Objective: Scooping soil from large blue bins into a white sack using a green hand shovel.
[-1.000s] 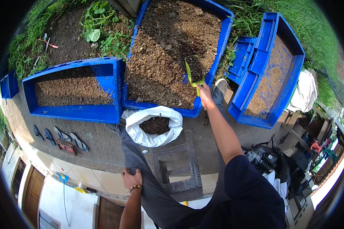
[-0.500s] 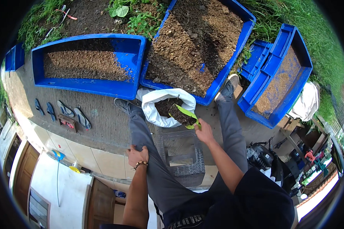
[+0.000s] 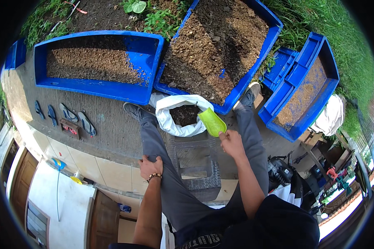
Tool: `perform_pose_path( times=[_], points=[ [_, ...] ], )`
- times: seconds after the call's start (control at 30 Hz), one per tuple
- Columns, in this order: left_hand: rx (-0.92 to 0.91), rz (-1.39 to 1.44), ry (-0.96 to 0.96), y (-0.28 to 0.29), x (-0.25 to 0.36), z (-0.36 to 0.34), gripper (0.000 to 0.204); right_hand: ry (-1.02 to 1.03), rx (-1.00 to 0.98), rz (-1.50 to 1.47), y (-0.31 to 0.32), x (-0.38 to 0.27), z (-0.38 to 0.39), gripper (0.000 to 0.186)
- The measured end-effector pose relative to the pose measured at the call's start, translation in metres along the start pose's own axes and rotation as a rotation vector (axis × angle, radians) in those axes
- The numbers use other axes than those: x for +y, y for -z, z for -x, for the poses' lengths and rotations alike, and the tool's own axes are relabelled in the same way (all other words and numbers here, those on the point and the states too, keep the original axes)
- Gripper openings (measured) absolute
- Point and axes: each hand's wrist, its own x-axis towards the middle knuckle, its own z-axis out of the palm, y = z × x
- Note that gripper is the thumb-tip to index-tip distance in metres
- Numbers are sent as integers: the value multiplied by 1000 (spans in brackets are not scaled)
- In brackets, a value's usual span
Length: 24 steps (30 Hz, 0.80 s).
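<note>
Dark soil (image 3: 183, 115) already lies inside the white sack (image 3: 165, 121); plenty remains in the blue tray (image 3: 227, 108) beyond it. At the sack's right rim, the right hand (image 3: 232, 144) has fingers wrapped round the seemingly empty green scoop (image 3: 213, 123); the left hand's (image 3: 151, 167) spread loosely over a trouser leg (image 3: 170, 191).

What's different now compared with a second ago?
The right hand swung the green scoop from over the middle blue tray back toward the person, to the right rim of the white sack. The scoop, loaded before, now shows a bare green face. Nothing was let go. The left hand stayed on the left leg; tray and sack stayed put.
</note>
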Motion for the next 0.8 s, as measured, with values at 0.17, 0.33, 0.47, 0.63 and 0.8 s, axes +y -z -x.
perform_pose_path(
  times=[0.17,0.33,0.47,0.63,0.8],
  points=[
    [6,-20,-11,7,3,1,53,116,254,-713,-24,30,-116,24],
    [34,-18,-49,7,10,-5,49,-81,110,-969,-54,27,-272,24],
    [13,-50,-46,11,15,-8,46,218,283,-1235,-50,-13,-338,28],
    [72,-56,-66,21,13,-9,45,266,375,-1338,39,-99,-389,27],
    [73,-75,-69,17,17,-7,44,273,405,-1425,115,-121,-413,23]
  ],
)
